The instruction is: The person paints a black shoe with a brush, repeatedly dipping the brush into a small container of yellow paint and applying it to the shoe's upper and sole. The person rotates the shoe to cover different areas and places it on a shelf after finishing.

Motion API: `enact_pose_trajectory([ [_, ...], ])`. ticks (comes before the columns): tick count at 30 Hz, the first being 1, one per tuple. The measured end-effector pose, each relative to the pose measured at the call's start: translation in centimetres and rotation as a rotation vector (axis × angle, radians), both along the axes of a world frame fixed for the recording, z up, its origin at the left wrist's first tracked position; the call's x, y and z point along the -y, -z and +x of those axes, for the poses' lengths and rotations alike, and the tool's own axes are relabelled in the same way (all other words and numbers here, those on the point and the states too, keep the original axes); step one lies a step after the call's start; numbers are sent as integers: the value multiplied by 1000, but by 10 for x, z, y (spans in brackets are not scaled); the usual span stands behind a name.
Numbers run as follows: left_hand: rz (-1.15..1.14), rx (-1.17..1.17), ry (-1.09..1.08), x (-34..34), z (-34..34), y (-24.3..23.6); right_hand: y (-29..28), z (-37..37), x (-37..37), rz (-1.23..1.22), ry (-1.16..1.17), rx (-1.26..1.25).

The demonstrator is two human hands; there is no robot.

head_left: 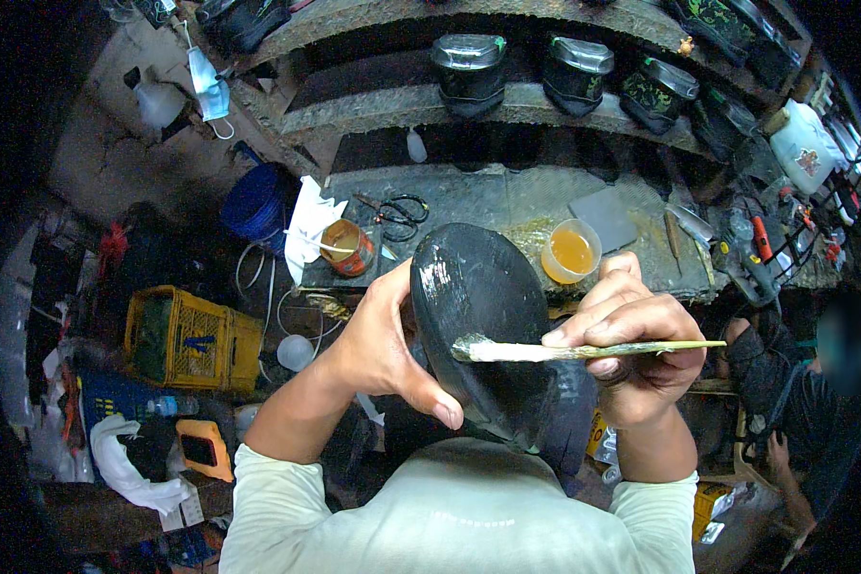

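Note:
My left hand grips a black oval piece by its left side, thumb toward me, and holds it tilted in front of my chest. A wet, shiny streak shows on its upper left edge. In my right hand, pinched between thumb and fingers, is a paint brush with a slim, pale handle. Its whitish, wet bristles touch the face of the black piece. Just beyond my right hand, a clear cup of amber liquid stands on the workbench.
A tin can with a stick in it stands beside white paper and black-handled scissors. A grey sheet and an awl lie right. Shelves hold black pots. A yellow crate stands left; another person sits right.

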State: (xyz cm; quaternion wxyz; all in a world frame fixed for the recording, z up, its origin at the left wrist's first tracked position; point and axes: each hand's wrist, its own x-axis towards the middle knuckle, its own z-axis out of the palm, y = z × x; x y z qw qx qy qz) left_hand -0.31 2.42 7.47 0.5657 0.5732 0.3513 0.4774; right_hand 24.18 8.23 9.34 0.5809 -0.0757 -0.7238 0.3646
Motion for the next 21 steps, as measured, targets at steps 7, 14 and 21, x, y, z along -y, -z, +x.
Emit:
enact_pose_trajectory([
  [7,16,29,-19,-1,1,2,-1,6,2,10,-18,45],
  [14,-37,177,-43,2,5,-1,2,8,3,12,-57,48],
  [21,-180,228,-113,6,4,-10,6,8,3,0,-98,20],
])
